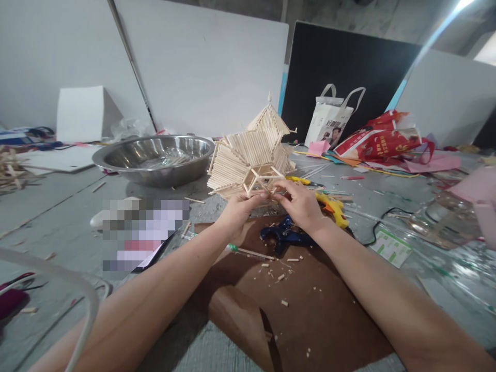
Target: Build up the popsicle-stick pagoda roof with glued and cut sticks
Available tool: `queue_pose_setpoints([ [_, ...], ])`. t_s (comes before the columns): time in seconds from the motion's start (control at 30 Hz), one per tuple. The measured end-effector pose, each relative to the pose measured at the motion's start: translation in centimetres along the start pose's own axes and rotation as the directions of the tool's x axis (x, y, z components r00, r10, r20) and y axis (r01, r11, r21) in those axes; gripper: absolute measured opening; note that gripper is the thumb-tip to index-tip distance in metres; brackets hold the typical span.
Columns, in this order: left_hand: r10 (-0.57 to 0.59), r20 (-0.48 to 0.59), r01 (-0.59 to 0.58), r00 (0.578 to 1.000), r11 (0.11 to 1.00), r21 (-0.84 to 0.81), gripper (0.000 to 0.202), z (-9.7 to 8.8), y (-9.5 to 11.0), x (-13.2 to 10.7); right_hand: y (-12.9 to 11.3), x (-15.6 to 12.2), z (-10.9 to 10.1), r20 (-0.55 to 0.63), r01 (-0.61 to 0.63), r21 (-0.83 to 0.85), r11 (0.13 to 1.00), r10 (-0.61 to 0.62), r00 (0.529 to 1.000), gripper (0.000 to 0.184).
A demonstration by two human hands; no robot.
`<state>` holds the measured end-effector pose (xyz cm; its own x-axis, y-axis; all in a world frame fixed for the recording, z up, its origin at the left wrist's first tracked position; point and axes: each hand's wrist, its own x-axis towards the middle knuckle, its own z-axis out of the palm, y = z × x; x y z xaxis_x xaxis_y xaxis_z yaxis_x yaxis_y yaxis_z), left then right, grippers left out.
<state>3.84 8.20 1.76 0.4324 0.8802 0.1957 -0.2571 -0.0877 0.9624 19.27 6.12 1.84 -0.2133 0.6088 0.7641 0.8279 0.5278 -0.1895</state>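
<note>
A model pavilion point(251, 152) built of pale wooden sticks lies tilted on its side on the grey floor, its pointed roof facing away. My left hand point(238, 209) pinches the stick frame at the model's near underside. My right hand point(300, 204) is closed on the same frame from the right, fingers curled round thin sticks. Both forearms reach in from the bottom of the head view over a brown paper sheet point(310, 320).
A steel basin point(155, 157) stands left of the model. A blue tool point(287, 235) and a yellow glue gun point(333, 209) lie just behind my hands. A white tote bag point(331, 119), red wrappers point(377, 139), a glass jar point(445, 219) and stick offcuts lie around.
</note>
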Motion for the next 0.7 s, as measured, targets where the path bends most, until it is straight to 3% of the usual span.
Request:
queue_pose_setpoints([
  [0.37, -0.008, -0.015, 0.008, 1.0, 0.999, -0.054, 0.021, 0.1, 0.0, -0.1, 0.2, 0.1, -0.3, 0.02, -0.001, 0.116, 0.993, -0.002, 1.0, 0.025],
  [0.57, 0.037, 0.001, -0.036, 0.999, 0.998, -0.042, 0.019, -0.2, 0.0, 0.2, 0.5, 0.2, -1.2, -0.093, 0.01, 0.094, 0.995, -0.001, 0.996, 0.016],
  [0.7, 0.032, -0.001, -0.032, 0.999, 0.999, -0.033, 0.021, -0.3, -0.1, 0.2, 0.5, 0.1, -1.7, 0.011, 0.075, 0.037, 0.996, -0.076, 0.997, 0.014],
])
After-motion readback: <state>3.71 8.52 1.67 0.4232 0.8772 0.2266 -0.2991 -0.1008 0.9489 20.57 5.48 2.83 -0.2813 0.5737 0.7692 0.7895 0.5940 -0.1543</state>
